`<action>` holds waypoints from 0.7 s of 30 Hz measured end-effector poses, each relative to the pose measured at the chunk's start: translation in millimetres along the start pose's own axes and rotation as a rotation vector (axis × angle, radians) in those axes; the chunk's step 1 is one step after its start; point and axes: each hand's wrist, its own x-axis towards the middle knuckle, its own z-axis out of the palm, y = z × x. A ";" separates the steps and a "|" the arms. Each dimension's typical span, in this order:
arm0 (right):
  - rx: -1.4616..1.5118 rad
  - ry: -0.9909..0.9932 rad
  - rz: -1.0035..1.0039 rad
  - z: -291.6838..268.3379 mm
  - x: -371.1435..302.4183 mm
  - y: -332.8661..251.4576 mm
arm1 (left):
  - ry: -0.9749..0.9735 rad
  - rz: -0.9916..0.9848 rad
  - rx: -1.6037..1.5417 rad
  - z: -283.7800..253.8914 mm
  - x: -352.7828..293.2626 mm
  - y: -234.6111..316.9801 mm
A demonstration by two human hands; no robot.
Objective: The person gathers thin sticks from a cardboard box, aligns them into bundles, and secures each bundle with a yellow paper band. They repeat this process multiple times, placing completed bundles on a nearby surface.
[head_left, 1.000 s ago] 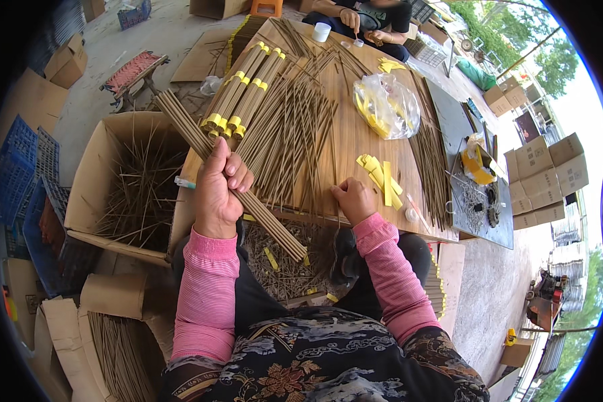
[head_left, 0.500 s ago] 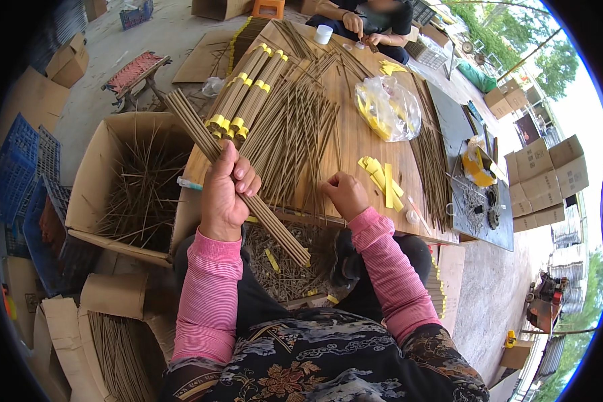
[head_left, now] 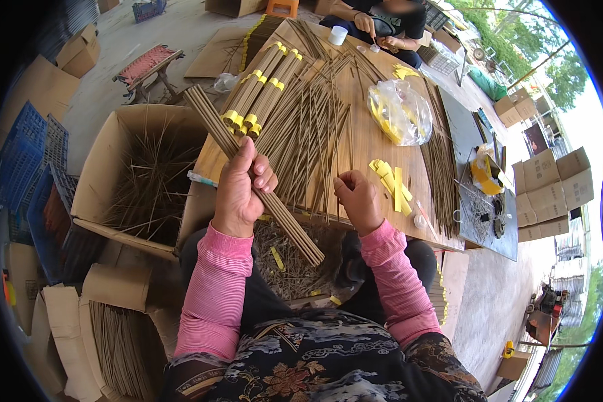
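Observation:
My left hand [head_left: 242,194] is closed round a slanting bundle of thin brown incense sticks [head_left: 285,224], its thumb lying along the top. The bundle's far end rises over the table's left edge, and its near end hangs over my lap. To the right, my right hand [head_left: 359,201] is pinched at the table's front edge, with what looks like a single stick at its fingertips. Loose sticks [head_left: 308,141] lie spread in front of both hands. Beyond my left hand rest several finished bundles [head_left: 256,94] with yellow bands. Yellow paper strips [head_left: 392,184] lie just right of my right hand.
A clear bag of yellow strips [head_left: 402,114] sits on the wooden table [head_left: 355,80]. On the left stands a carton [head_left: 90,201] with scattered sticks inside. A dark board [head_left: 462,147] adjoins the table's right side. Across the table, another person's hands [head_left: 382,37] are at work.
The whole view has shifted slightly, moving the scene rightward. My left hand keeps its hold on the bundle. My right hand stays pinched near the front edge, turned a little.

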 end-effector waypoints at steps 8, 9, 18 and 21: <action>0.005 -0.056 -0.409 -7.7 -52.8 -77.6 | 0.091 -0.021 0.062 1.6 -1.8 -3.3; -0.010 -0.055 -0.471 -7.6 -53.2 -79.3 | 0.083 -0.024 0.058 2.1 -2.0 -3.8; -0.090 -0.058 -0.637 1.8 -56.1 -84.3 | 0.043 -0.076 0.002 2.1 -3.4 -3.9; -0.104 -0.065 -0.666 4.4 -56.9 -85.7 | 0.041 -0.078 -0.018 0.8 -3.3 -3.4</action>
